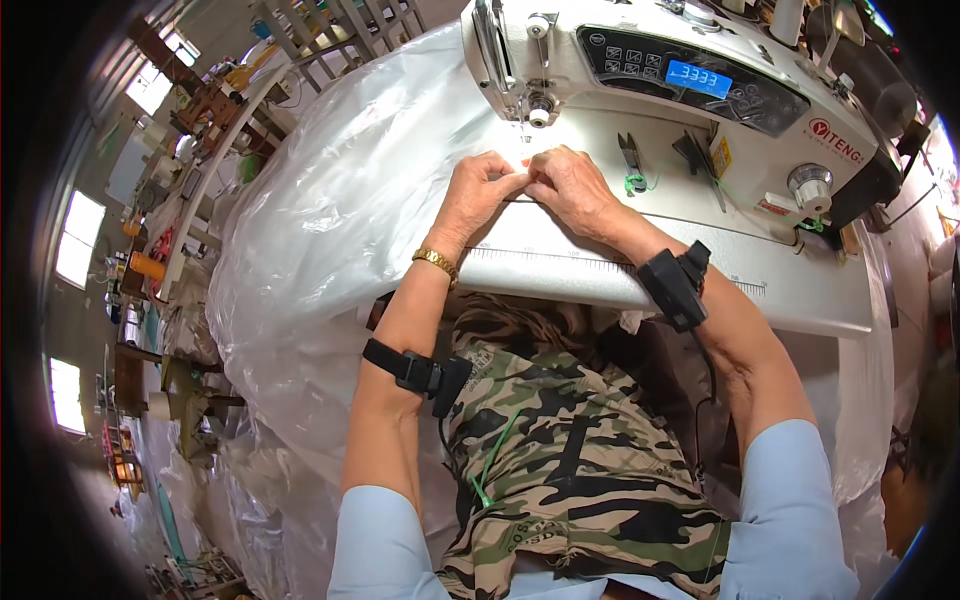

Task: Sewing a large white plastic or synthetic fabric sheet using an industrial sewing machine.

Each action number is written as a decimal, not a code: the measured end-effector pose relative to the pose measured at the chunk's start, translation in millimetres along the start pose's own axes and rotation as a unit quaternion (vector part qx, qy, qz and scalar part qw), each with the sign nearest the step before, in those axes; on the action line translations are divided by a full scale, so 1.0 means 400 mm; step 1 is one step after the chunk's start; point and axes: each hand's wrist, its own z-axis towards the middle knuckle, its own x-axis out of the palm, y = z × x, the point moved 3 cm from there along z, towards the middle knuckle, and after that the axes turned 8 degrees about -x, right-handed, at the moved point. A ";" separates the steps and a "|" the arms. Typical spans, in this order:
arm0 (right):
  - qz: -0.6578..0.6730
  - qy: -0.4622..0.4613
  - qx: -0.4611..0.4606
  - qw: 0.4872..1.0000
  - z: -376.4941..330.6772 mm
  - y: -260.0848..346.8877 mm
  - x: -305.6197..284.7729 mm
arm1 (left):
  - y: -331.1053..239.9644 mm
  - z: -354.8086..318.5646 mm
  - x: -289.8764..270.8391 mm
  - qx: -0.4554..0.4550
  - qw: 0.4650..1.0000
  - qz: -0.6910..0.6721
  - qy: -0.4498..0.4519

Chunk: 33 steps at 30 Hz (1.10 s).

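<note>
Close together below the needle area of a white sewing machine (545, 75), both hands meet at their fingertips. My left hand (478, 192) is closed in a pinch, with thumb and forefinger toward the right hand. My right hand (575, 190) is curled in a pinch beside it. Whatever lies between the fingers is too small and too brightly lit to make out; a reddish spot shows just beyond the fingertips. The machine's presser foot (526, 140) sits right behind them in the glare of the lamp.
Thread snips (629, 160) with green thread lie on the machine bed, near a dark slim tool (712, 170). A printed ruler edge (560, 258) runs along the table front. Clear plastic sheeting (320, 170) drapes over the left side. A camouflage apron (580, 440) covers my lap.
</note>
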 end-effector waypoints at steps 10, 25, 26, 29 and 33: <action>0.020 -0.005 0.023 1.000 0.010 -0.010 -0.002 | 0.018 0.026 -0.015 -0.093 0.995 -0.016 -0.009; 0.109 -0.056 0.091 0.988 0.018 -0.026 0.006 | -0.005 0.012 -0.039 -0.052 0.998 0.021 0.019; 0.109 -0.059 0.095 0.988 0.019 -0.028 0.007 | -0.003 0.007 -0.046 -0.009 0.999 0.034 0.011; 0.064 -0.046 0.091 0.993 0.028 -0.029 0.008 | 0.010 0.012 -0.053 0.034 0.998 0.042 0.008; 0.023 -0.039 0.084 0.995 0.029 -0.032 0.008 | 0.003 0.025 -0.046 0.051 0.991 0.125 -0.006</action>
